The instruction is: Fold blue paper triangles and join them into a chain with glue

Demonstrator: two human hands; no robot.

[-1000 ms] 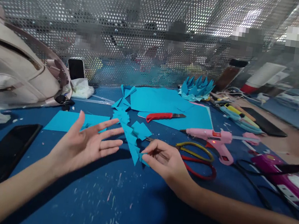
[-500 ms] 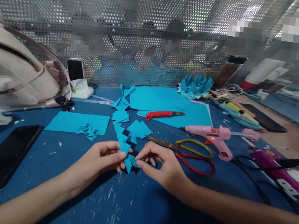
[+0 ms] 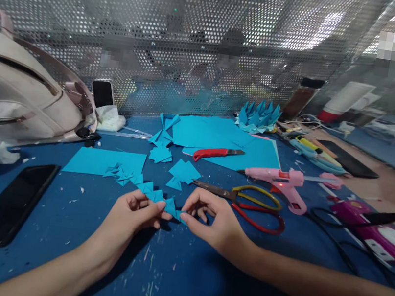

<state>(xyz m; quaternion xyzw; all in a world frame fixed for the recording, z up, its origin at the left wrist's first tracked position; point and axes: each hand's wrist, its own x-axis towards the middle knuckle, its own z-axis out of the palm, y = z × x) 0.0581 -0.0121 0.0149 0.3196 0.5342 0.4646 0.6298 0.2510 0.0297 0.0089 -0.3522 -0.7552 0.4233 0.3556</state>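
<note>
A strip of joined, folded blue paper pieces stretches between both hands, low over the blue table. My left hand pinches it near the middle, thumb on top. The strip's right end sits between the thumb and forefinger of my right hand. Beyond the hands lie loose blue paper pieces. Scissors with one yellow and one red handle rest just past my right hand. Small folded pieces lie by a blue paper sheet on the left.
A red-handled knife lies on blue sheets. To the right are a pink glue gun, its light on, and a purple power strip with cables. A black phone and a pale bag are on the left. Behind stands a folded-paper lotus.
The strip has swung from pointing away from me to lying slantwise, its far end now to the left. Both hands keep their hold, and my right hand has barely moved.
</note>
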